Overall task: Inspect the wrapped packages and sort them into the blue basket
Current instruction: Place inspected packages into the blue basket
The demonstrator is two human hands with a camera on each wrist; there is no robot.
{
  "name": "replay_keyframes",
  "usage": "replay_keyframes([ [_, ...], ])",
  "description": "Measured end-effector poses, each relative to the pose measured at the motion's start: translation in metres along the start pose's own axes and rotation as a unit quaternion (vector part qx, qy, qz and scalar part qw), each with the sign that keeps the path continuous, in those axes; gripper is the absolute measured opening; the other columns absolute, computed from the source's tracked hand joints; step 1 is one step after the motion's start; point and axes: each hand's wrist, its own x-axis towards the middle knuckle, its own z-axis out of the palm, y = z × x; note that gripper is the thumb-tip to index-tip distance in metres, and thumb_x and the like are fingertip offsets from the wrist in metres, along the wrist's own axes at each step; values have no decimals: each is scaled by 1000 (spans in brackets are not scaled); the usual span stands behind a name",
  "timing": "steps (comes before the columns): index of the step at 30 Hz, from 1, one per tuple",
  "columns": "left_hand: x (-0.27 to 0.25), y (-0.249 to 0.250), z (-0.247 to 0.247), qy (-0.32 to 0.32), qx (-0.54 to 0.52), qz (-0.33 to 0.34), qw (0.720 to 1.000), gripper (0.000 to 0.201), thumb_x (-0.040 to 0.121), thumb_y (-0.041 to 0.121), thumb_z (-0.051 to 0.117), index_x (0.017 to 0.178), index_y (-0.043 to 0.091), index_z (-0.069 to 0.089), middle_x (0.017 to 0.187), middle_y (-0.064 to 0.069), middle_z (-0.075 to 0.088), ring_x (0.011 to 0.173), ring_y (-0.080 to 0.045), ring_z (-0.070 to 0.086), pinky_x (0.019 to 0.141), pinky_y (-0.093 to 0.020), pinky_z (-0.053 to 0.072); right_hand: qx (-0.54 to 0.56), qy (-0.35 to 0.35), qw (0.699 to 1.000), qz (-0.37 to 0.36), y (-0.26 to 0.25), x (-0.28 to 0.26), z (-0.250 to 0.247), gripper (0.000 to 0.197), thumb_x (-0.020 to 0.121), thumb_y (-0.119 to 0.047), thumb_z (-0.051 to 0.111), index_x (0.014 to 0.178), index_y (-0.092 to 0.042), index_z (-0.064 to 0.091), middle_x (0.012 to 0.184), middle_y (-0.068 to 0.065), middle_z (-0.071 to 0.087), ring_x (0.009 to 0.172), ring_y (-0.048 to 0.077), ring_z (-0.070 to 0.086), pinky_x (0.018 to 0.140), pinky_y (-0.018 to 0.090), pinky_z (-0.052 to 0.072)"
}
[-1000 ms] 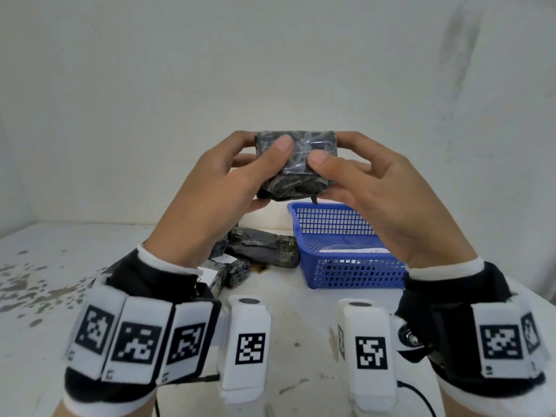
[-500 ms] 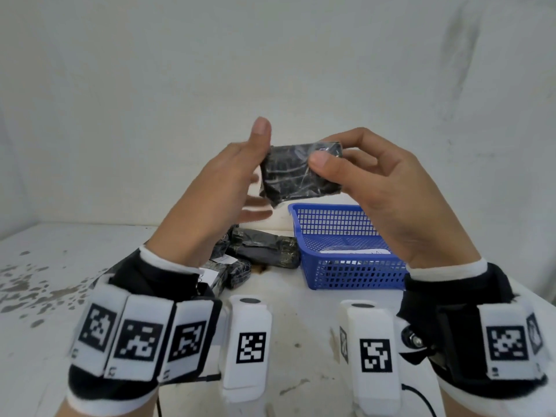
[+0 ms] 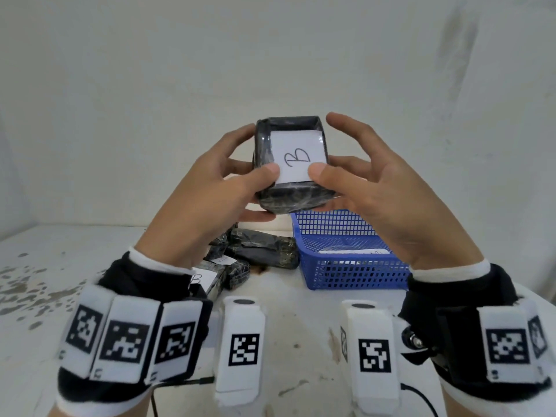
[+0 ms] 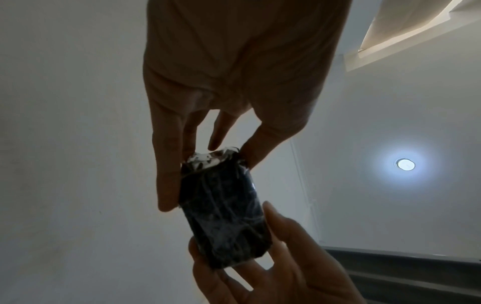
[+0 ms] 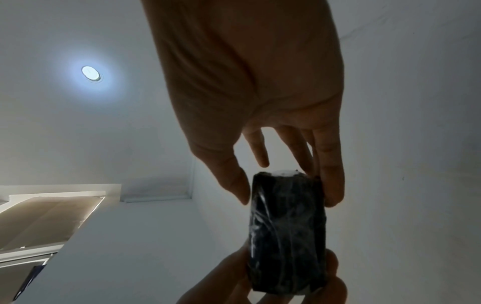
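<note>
Bare room, stained white table point(image 3: 60, 296), plain walls point(image 3: 270, 55)

A black, glossy wrapped package point(image 3: 293, 164) is showing a white label point(image 3: 298, 156) with a black handwritten "B". Behind it, a blue mesh basket point(image 3: 346, 266) is sitting on a white, grey-speckled table point(image 3: 45, 296). Black-and-white square-patterned markers point(image 3: 120, 341) are covering black wristbands point(image 3: 144, 281).
</note>
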Motion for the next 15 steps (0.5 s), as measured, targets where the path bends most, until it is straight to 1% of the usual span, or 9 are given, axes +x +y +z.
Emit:
replay_keyframes([
  [3,-2,0,1,-2,17,13,1000,47,88,23,66,132,37,54,103,-9,66,82,-17,73,71,-39,61,-20,-2,1000,0,-2,-1,0,70,77,-34,78,137,-54,48,123,7,69,95,22,75,89,44,59],
  [6,-2,0,3,0,27,17,999,44,87,26,66,129,38,56,101,-10,66,82,-17,72,70,-39,61,-32,8,999,-8,-4,-2,2,59,86,-26,79,136,-45,54,112,6,71,89,17,75,80,41,62],
  [8,-2,0,3,4,28,14,1000,40,87,31,65,126,36,58,99,-10,67,82,-18,73,69,-41,61,-27,14,1000,-7,-5,-3,3,54,85,-22,78,132,-40,59,107,8,71,86,18,75,73,38,62],
  [10,-2,0,2,8,33,14,999,37,87,31,65,124,34,58,97,-10,66,81,-20,73,67,-43,61,-21,16,1000,-4,-7,-3,5,49,85,-23,77,129,-39,61,104,7,71,86,19,74,68,35,61],
  [13,-1,0,2,5,25,10,1000,34,88,35,63,120,30,57,97,-13,69,79,-22,73,65,-45,61,-23,16,1000,-1,-8,-4,5,44,85,-24,78,124,-37,63,101,6,71,82,21,74,66,38,61],
  [15,-2,-1,2,5,22,10,1000,31,89,34,62,118,28,56,99,-17,69,78,-23,73,62,-45,61,-21,9,1000,1,-9,-4,6,39,86,-26,75,122,-36,63,101,6,71,76,20,74,64,36,60],
])
